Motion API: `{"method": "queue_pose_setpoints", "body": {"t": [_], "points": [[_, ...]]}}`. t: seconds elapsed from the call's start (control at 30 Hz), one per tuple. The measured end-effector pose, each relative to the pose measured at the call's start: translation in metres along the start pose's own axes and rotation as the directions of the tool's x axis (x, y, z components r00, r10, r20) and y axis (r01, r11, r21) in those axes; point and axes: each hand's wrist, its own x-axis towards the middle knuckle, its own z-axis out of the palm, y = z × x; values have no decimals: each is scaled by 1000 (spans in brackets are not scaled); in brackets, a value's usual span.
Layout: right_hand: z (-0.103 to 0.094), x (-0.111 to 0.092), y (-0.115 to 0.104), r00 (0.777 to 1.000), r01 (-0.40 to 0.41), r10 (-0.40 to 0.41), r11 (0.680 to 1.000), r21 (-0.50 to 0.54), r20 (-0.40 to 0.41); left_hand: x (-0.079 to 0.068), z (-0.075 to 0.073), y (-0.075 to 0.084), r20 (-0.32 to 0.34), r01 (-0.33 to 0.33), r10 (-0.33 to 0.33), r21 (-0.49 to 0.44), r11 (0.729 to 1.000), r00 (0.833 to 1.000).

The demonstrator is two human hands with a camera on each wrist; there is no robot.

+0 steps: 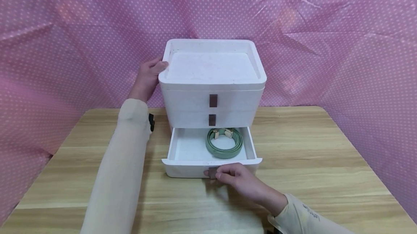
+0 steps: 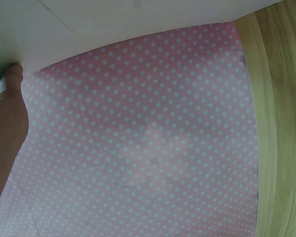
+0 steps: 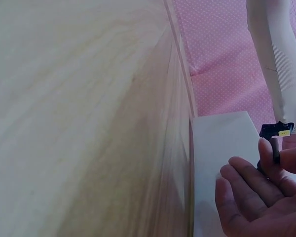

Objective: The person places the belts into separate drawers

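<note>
A white three-drawer cabinet (image 1: pixel 213 65) stands at the back of the table, its bottom drawer (image 1: pixel 190 147) pulled out. My left hand (image 1: pixel 148 76) holds the cabinet's upper left edge, the thumb over the rim; its other fingers are partly hidden along the side. In the left wrist view, only part of this hand (image 2: pixel 10 106) shows against the white wall. With thumb and index finger, my right hand (image 1: pixel 241 181) pinches the brown pull tab (image 1: pixel 213 172) on the drawer front. The tab (image 3: pixel 275 150) also shows between those fingers in the right wrist view. A coiled green belt (image 1: pixel 224 152) with gold-coloured metal parts lies inside the drawer, right of its middle.
Two upper drawers, with brown tabs (image 1: pixel 213 100), are closed. The cabinet top is a shallow tray with a raised rim. Wood-grain table (image 1: pixel 299 147) surrounds the cabinet, and a pink dotted cloth (image 1: pixel 107 16) hangs behind and along both sides.
</note>
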Motion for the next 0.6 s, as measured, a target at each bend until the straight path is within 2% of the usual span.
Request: {"method": "queue_pose_setpoints", "body": {"t": [0.3,0.6], "points": [[-1,1,-2,1000,6,-7,999,41,19,1,1,0,2,14,-14,-2,1000,1000],[-1,4,-3,1000,14,-14,999,40,10,1,0,1,2,13,-13,1,1000,1000]]}}
